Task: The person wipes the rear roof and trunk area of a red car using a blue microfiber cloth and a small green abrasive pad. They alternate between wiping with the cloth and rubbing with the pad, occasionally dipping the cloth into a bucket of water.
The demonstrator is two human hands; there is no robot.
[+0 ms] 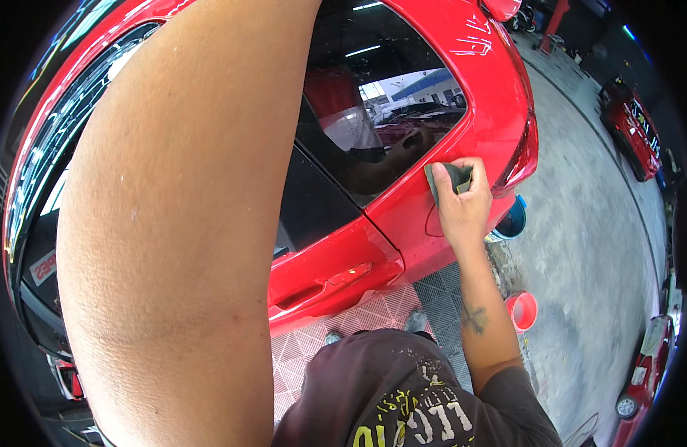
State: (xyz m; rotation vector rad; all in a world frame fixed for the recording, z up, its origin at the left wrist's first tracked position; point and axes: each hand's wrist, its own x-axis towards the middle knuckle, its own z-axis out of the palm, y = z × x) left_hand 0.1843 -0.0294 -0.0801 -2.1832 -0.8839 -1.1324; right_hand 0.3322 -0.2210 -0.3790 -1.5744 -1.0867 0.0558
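My right hand point(466, 211) grips a folded dark grey-green sheet point(457, 177), thumb on one side and fingers curled round the other. It is held against the red rear side panel of a car point(410, 217), just below the corner of the dark rear side window point(358, 141). I cannot make out whether the sheet is cloth or abrasive paper. My left arm point(179, 223) looms very close and runs out of the top of the picture, covering much of the car's side. My left hand is outside the picture.
A red door handle point(332, 287) sits left of my right forearm. Behind the tail light point(523, 160), a blue bucket point(513, 218) stands on the floor; a pink-red bucket point(522, 311) is nearer. Tiled matting point(380, 313) lies under my feet. Other red cars stand at far right.
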